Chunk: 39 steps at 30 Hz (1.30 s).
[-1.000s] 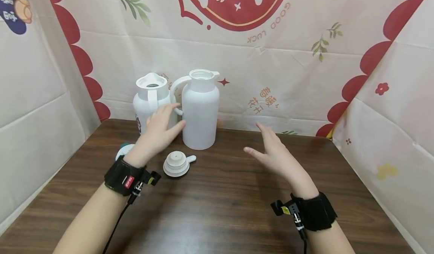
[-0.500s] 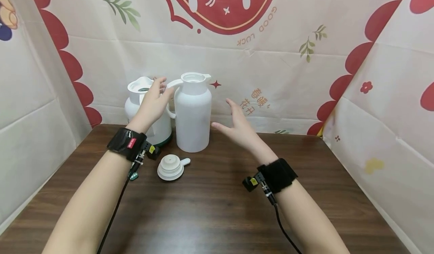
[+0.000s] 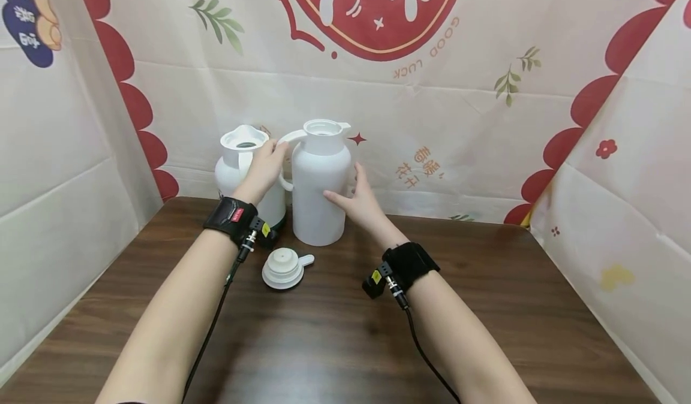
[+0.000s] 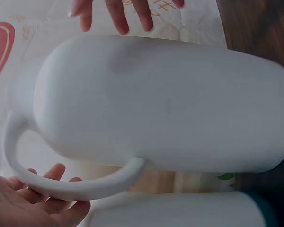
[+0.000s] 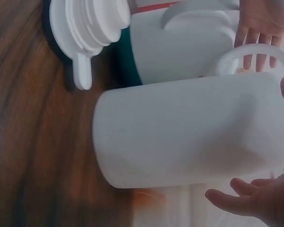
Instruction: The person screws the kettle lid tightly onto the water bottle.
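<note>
A white thermos jug (image 3: 320, 194) stands upright on the table, its top uncovered, handle to the left and spout to the right. My left hand (image 3: 264, 167) is at its curved handle (image 4: 75, 188); in the left wrist view the fingers reach behind the handle, fairly straight, and the thumb stands apart. On the jug's other side is my right hand (image 3: 364, 203), fingers spread and thumb in front of the body; whether it touches cannot be seen. A second white jug (image 3: 229, 175) with a green base stands to the left, partly behind my left hand.
A white lid (image 3: 282, 270) with a tab lies on the brown wooden table (image 3: 335, 332) in front of the jugs. A printed cloth (image 3: 432, 110) hangs behind the table and along both sides. Black cables trail from both wrist cameras.
Both hands have come forward to the uncovered jug. The left has moved to its handle, and the right has moved left to its side. The jugs and lid have not visibly moved.
</note>
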### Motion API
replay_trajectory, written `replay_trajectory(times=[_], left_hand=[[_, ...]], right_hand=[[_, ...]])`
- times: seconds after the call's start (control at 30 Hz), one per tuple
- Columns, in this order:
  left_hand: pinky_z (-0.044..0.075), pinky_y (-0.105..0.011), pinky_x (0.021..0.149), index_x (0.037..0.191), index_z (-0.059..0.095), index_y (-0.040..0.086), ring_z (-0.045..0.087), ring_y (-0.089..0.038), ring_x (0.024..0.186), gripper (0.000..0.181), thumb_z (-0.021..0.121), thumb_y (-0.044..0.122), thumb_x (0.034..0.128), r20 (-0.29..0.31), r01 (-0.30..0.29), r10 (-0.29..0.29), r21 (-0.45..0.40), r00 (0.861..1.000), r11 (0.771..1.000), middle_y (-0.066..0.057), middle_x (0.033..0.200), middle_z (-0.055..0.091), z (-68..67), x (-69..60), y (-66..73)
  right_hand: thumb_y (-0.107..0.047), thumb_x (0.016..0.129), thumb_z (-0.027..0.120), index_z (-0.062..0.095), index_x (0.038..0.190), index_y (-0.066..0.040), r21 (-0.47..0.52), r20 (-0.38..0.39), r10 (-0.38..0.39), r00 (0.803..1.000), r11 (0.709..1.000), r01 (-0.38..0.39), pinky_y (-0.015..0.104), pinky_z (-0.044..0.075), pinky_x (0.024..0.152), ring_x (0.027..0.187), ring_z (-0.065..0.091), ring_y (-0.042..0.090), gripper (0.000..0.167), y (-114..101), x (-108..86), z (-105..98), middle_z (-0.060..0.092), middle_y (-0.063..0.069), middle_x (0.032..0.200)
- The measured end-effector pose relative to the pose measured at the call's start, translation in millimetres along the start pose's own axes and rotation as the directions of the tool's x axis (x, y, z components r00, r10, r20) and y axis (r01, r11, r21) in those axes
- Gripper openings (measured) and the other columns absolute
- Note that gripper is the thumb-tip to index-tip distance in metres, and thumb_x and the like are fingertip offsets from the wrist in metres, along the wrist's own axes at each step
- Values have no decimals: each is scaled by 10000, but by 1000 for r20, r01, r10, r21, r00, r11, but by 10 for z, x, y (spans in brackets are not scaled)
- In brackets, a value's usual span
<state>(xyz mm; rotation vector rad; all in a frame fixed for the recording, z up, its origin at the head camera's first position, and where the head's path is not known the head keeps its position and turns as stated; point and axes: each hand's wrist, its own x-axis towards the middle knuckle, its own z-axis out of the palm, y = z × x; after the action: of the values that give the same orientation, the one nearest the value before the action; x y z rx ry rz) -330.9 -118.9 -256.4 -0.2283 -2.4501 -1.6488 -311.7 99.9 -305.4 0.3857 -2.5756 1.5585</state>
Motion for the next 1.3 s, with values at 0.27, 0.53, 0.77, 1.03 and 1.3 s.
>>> replay_trajectory(times=[0.27, 0.53, 0.77, 1.03, 1.3], left_hand=[[354, -485, 996, 1314, 388, 3, 439, -337, 1226, 509, 220, 403, 1047, -29, 7, -9, -48, 1000, 999, -214, 1323, 462, 179, -54, -71], [475, -468, 854, 1122, 503, -58, 613, -372, 921, 526, 205, 371, 1059, -17, -13, 10, -169, 1000, 985, -202, 955, 588, 327, -171, -39], [521, -393, 725, 879, 560, 28, 634, -174, 668, 511, 274, 417, 1047, 41, -9, 23, -318, 999, 948, -48, 711, 607, 413, -231, -25], [452, -349, 756, 771, 547, 70, 595, -165, 569, 514, 341, 468, 1023, 95, -3, 49, -432, 994, 902, 4, 548, 509, 461, -271, -2], [428, -321, 705, 765, 537, 90, 538, -161, 496, 496, 345, 466, 1023, 85, -4, 49, -466, 995, 885, 9, 523, 473, 503, -266, -2]], right_hand=[[-353, 843, 736, 32, 1530, -165, 80, -4, 40, 999, 996, -39, 495, 348, 1019, 1341, 314, 348, 1001, 198, -25, 189, 194, 158, 1520], [-347, 798, 782, 33, 1523, -145, 117, -103, 56, 993, 992, -44, 472, 262, 1074, 1371, 260, 273, 1062, 270, 9, 227, 212, 124, 1518], [-299, 775, 809, 56, 1519, -137, 135, -141, 20, 990, 991, -1, 446, 287, 1062, 1330, 318, 268, 1071, 301, 16, 223, 265, 123, 1482], [-294, 749, 824, 79, 1512, -111, 134, -148, -21, 989, 990, 42, 469, 318, 1035, 1295, 354, 290, 1082, 319, 19, 184, 301, 136, 1447], [-339, 764, 813, 85, 1516, -166, 144, -121, 11, 993, 990, 7, 457, 316, 1037, 1318, 333, 270, 1060, 351, 32, 158, 276, 106, 1479]])
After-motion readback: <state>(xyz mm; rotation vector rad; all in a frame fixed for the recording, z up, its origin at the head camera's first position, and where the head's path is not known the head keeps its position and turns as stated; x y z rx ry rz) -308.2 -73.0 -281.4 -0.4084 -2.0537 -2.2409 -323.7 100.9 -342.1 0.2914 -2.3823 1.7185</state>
